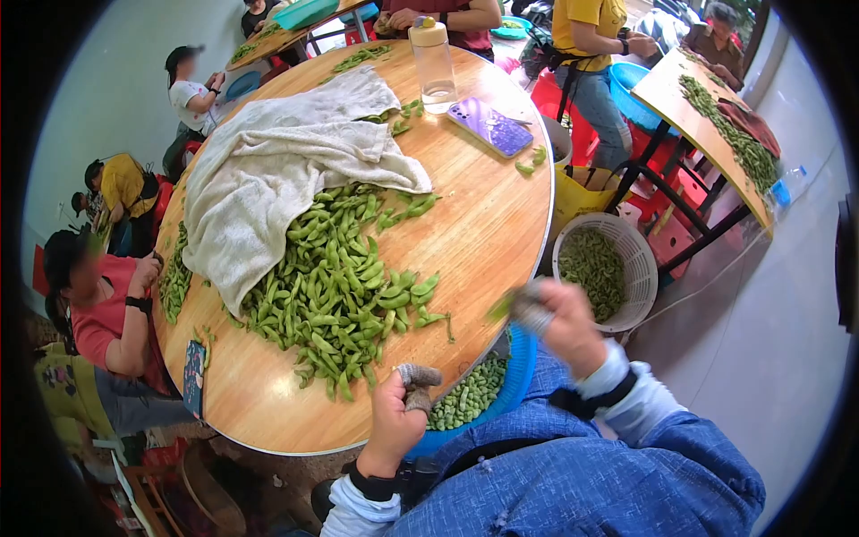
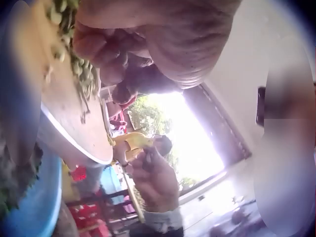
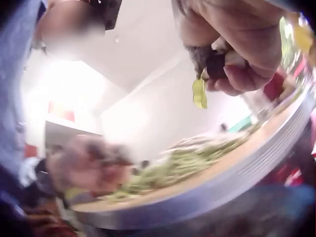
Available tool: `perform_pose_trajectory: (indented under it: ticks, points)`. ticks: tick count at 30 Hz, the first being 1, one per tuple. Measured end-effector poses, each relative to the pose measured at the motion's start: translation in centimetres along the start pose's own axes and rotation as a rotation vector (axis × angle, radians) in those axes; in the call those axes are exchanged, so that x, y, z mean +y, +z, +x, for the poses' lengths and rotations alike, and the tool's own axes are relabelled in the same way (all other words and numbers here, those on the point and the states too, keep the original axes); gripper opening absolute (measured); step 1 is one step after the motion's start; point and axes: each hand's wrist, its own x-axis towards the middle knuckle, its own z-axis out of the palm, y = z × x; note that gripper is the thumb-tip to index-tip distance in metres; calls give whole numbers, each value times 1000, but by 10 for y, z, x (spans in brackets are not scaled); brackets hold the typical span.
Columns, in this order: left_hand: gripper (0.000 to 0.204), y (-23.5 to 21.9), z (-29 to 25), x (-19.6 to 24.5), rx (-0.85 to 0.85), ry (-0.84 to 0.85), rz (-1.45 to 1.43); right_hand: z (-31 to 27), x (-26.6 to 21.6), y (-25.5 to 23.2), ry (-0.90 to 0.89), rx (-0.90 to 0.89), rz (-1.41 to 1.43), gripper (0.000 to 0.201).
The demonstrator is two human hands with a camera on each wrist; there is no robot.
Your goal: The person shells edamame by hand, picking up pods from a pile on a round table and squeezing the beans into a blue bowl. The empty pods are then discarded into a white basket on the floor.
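My right hand is raised past the table edge, blurred, and pinches a soybean pod that hangs from its fingertips. My left hand is low at the near table edge with its fingers curled; nothing shows between them. Grey wraps cover some fingertips of both hands. Between the hands, a blue basin holds shelled green beans, partly under the table edge. A large heap of green soybean pods lies on the round wooden table, just beyond my left hand.
A pale towel covers the back of the heap. Beyond it are a bottle and a purple phone. A white basket of green pods stands on the floor at right. Several people sit or stand around other tables.
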Motion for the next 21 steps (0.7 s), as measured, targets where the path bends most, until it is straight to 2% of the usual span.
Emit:
perform_pose_trajectory:
  ticks: [1,4,6,8,9,13,16,17,19,21]
  points:
    - [19,-3,3,4,28,51,179,6,0,-21,-204,212,-389,11]
    - [19,-6,21,20,86,230,646,7,5,-75,-172,387,-636,15]
    - [20,-4,42,20,88,392,874,3,11,-80,-165,348,-548,14]
    - [20,-2,58,16,32,379,1013,0,11,-63,-163,282,-391,15]
    - [20,0,65,11,6,371,1083,-3,4,-54,-95,225,-370,15]
    - [14,-1,78,5,-74,376,1154,-5,11,-19,-3,-3,-186,16]
    - [12,-5,71,12,-112,359,1211,-3,14,6,-58,-244,-164,15]
    - [10,-7,67,14,-64,286,992,-2,15,14,-93,-328,-200,16]
    - [9,-14,56,12,27,133,551,-2,14,31,-17,-374,-97,19]
    - [13,-23,47,5,-34,-176,-68,0,14,43,67,-417,7,24]
